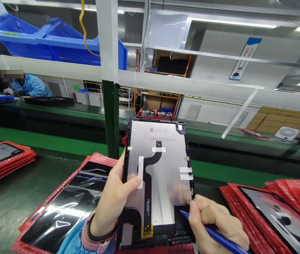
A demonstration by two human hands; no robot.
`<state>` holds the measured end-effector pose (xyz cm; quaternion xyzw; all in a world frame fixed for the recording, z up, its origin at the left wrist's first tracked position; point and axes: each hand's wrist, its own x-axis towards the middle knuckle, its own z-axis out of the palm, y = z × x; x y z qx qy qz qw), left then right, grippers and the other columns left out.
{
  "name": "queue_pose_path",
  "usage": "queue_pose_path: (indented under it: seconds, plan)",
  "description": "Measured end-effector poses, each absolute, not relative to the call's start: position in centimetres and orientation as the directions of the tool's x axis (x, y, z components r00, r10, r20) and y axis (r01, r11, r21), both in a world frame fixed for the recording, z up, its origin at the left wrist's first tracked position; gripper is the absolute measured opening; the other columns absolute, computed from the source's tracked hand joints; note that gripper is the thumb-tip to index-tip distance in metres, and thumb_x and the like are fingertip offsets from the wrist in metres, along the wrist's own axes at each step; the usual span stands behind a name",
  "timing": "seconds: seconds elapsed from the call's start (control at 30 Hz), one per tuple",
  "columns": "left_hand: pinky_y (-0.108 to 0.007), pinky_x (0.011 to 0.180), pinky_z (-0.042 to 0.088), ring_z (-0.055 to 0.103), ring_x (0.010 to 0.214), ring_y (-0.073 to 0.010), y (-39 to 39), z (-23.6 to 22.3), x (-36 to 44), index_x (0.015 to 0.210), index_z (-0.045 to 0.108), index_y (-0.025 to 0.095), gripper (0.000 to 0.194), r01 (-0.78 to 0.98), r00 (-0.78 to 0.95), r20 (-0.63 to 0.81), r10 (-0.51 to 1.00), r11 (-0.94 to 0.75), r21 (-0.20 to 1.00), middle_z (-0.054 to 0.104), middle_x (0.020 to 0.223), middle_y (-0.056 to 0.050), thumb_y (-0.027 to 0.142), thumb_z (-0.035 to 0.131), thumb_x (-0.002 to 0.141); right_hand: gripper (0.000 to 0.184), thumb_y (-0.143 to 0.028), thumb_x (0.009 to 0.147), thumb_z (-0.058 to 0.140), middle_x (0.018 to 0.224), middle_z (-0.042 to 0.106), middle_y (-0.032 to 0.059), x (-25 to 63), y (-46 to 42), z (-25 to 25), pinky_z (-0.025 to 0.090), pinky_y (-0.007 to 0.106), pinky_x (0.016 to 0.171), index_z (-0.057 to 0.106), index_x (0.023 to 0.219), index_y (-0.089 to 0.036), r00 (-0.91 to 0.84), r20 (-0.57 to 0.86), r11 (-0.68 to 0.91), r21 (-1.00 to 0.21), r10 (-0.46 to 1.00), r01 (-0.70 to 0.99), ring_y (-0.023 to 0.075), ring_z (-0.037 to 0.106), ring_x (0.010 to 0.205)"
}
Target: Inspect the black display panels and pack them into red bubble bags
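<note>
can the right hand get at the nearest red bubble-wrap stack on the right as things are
Probably yes: the red bubble-wrap stack lies close beside the right hand, with nothing visible between them. The long blue pen it holds would likely hamper a grip, though.

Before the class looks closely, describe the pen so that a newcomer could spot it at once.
Start with the silver-backed panel in the middle. At its lower right, the right hand holds the pen, tip toward the panel. It is slim and blue, unlike the flat white tape strips and black ribbon cable there.
</note>
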<state>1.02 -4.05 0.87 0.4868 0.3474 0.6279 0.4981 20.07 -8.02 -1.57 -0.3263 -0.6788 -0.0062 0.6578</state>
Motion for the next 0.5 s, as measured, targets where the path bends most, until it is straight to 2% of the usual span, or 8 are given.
queue_pose_path:
  seconds: [0.1, 0.17, 0.23, 0.3, 0.4, 0.5]
  plan:
    - [-0.023, 0.077, 0.049, 0.065, 0.082, -0.0158, -4.0, 1.0, 1.0, 0.129, 0.059, 0.023, 0.06, -0.289, -0.022, 0.243, 0.97, -0.239, 0.927, 0.073, 0.107, 0.0, 0.017, 0.07, 0.07, 0.042, 0.005, 0.078, 0.059, 0.054, 0.029, -0.0074, 20.1, -8.1, -1.5, 0.024, 0.026, 0.045, 0.032, 0.057, -0.02, 0.154, 0.885, 0.803, -0.463, 0.439, 0.375, 0.0067, 0.027, 0.047]
    - [-0.023, 0.076, 0.049, 0.065, 0.079, -0.0151, -3.9, 1.2, 1.1, 0.129, 0.058, 0.023, 0.06, -0.32, -0.014, 0.217, 0.976, -0.21, 0.924, 0.073, 0.104, 0.0, 0.017, 0.071, 0.07, 0.04, -0.004, 0.083, 0.058, 0.051, 0.032, -0.0076, 20.4, -8.1, -1.3, 0.027, 0.025, 0.044, 0.034, 0.056, -0.02, 0.279, 0.825, 0.811, -0.55, 0.492, 0.197, 0.0071, 0.029, 0.045]
    - [-0.024, 0.078, 0.05, 0.066, 0.084, -0.0169, -3.9, 1.5, 1.1, 0.127, 0.059, 0.022, 0.059, -0.377, 0.012, 0.196, 0.98, -0.177, 0.909, 0.073, 0.103, 0.0, 0.017, 0.07, 0.069, 0.037, -0.016, 0.086, 0.06, 0.048, 0.034, -0.0078, 20.9, -8.1, -0.8, 0.029, 0.024, 0.043, 0.039, 0.057, -0.02, 0.367, 0.752, 0.809, -0.587, 0.548, -0.006, 0.0078, 0.031, 0.042]
    - [-0.026, 0.082, 0.05, 0.067, 0.092, -0.0192, -3.8, 1.7, 1.1, 0.125, 0.06, 0.022, 0.058, -0.414, 0.04, 0.181, 0.983, -0.148, 0.898, 0.073, 0.104, 0.0, 0.015, 0.069, 0.067, 0.031, -0.032, 0.085, 0.065, 0.046, 0.04, -0.0074, 21.7, -7.9, -0.4, 0.032, 0.023, 0.041, 0.049, 0.061, -0.021, 0.395, 0.72, 0.805, -0.585, 0.571, -0.097, 0.0085, 0.036, 0.04]
    - [-0.026, 0.086, 0.05, 0.066, 0.099, -0.0202, -3.8, 1.7, 1.0, 0.125, 0.059, 0.024, 0.062, -0.414, 0.05, 0.173, 0.984, -0.137, 0.9, 0.072, 0.109, 0.001, 0.011, 0.069, 0.066, 0.038, -0.058, 0.087, 0.058, 0.049, 0.056, -0.0026, 23.1, -7.5, -0.1, 0.037, 0.022, 0.041, 0.065, 0.078, -0.021, 0.443, 0.661, 0.734, -0.679, 0.606, 0.011, 0.0118, 0.051, 0.042]
    - [-0.026, 0.09, 0.048, 0.065, 0.104, -0.0208, -4.0, 1.7, 1.0, 0.124, 0.06, 0.025, 0.06, -0.415, 0.041, 0.18, 0.983, -0.148, 0.898, 0.072, 0.112, 0.001, 0.013, 0.07, 0.067, 0.048, -0.059, 0.093, 0.044, 0.047, 0.061, 0.0002, 24.0, -6.9, -0.1, 0.038, 0.021, 0.04, 0.07, 0.083, -0.021, 0.428, 0.572, 0.587, -0.802, 0.7, 0.112, 0.0118, 0.055, 0.042]
